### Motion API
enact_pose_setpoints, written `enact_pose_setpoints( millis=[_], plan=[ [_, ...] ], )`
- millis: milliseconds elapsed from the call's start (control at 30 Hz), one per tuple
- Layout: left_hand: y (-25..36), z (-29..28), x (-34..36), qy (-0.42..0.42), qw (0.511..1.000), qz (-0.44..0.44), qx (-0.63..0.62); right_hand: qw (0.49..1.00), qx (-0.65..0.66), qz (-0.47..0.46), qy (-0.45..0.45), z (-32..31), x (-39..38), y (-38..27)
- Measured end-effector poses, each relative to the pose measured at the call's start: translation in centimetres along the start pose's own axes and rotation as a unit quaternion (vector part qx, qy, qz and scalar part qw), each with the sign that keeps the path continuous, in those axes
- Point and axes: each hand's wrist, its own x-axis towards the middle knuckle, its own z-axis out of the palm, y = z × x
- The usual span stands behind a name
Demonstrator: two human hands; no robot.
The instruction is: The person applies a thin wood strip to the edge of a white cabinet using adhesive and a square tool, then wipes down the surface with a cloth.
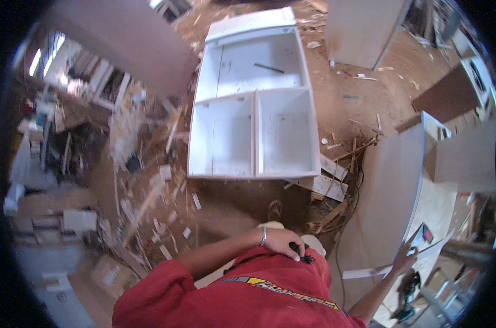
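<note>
My left hand, with a metal bracelet at the wrist, is held before my red shirt. Its fingers are closed round a cluster of small black pieces that look like screws. Off to the right, my right hand reaches over a pale work surface with bent fingers; what they pinch is too small to make out. Beside those fingers lies a small black and red item. A black and green power drill rests near my right forearm. In front of me a white cabinet lies with its three compartments facing up.
A dark strip lies in the cabinet's far compartment. Wood scraps litter the brown floor on the left. Offcuts and a cable lie by the cabinet's near right corner. Large panels stand along the right.
</note>
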Motion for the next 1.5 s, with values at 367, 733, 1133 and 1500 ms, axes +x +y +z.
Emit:
enact_pose_setpoints(
  millis=[367,733,1133,1500],
  plan=[
    [-5.6,-5.2,-9.7,0.104,0.985,0.034,-0.131,0.963,-0.064,-0.251,0.071,3.6,-6.9,-8.7],
    [-6.5,-0.4,-11.2,0.338,0.935,-0.043,-0.103,0.733,-0.021,-0.557,-0.39,4.2,-14.5,-28.4],
    [-2.6,19.7,-6.1,0.714,0.631,0.0,-0.304,0.443,-0.17,-0.794,-0.38,20.3,-5.2,-49.8],
    [-14.3,11.4,-17.6,0.571,0.628,0.049,-0.527,0.628,-0.097,-0.693,-0.339,6.2,-22.5,-45.8]
  ],
)
